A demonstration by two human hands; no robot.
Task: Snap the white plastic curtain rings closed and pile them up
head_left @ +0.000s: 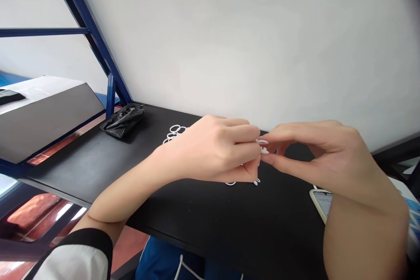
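Note:
My left hand (216,151) is closed, its fingertips against a small white plastic piece (263,150) whose exact kind I cannot make out. My right hand (323,153) pinches the same piece from the other side between thumb and fingers. The two hands meet just above a black table. Several thin white rings (175,129) lie in a loose pile behind my left wrist, which partly hides them. Below the left fingers, another white ring (230,183) and a small white piece (257,181) rest on the tabletop.
A crumpled black plastic bag (123,121) lies at the table's (88,157) back left. Under my right forearm is a partly hidden phone (321,203) with a cable. A blue metal frame (95,30) rises at the left, and a pale wall (246,43) stands behind.

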